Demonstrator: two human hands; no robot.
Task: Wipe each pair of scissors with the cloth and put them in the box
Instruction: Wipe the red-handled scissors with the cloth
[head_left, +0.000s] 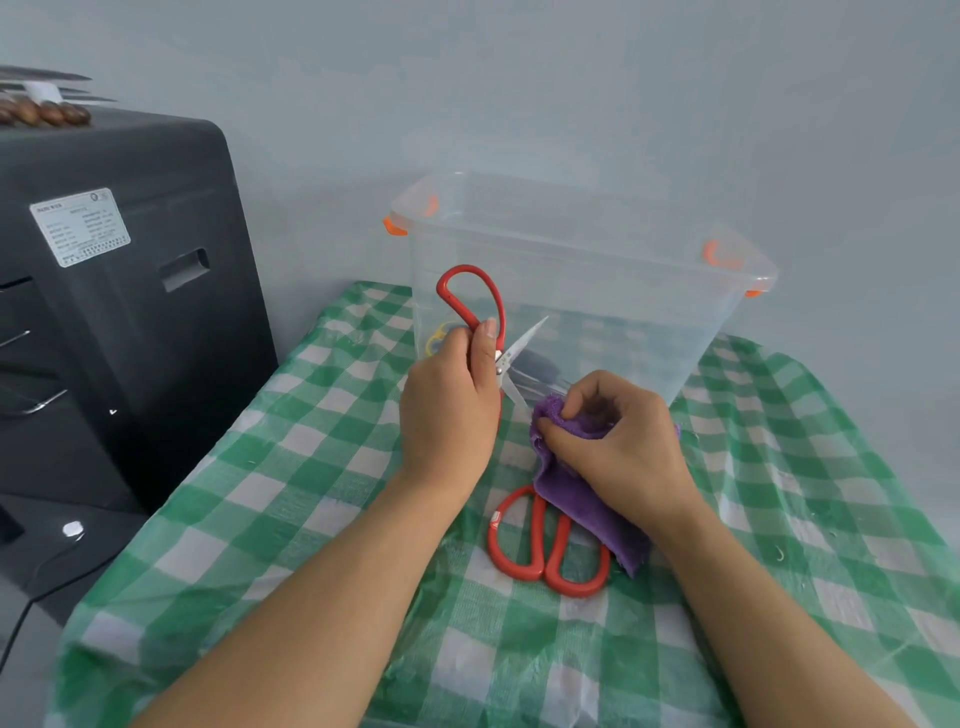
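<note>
Scissors (475, 306), red loop handles, left hand (449, 405) gripping; blades splayed.

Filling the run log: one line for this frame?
left hand: holds open red-handled scissors | right hand: wipes blade, purple cloth | second red scissors: on tablecloth

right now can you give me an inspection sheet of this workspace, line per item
surface: green and white checked tablecloth, wrinkled.
job's things: open red-handled scissors held up before the clear plastic box; purple cloth at the lower blade; second red scissors lying on the tablecloth, partly under the cloth; something yellow in the box, unclear.
clutter: nothing seen.
grippers: left hand grips the raised scissors' handle; right hand pinches the cloth.
cables: one dark cable at lower left.
surroundings: black appliance with a label on the left; pale wall behind.
</note>
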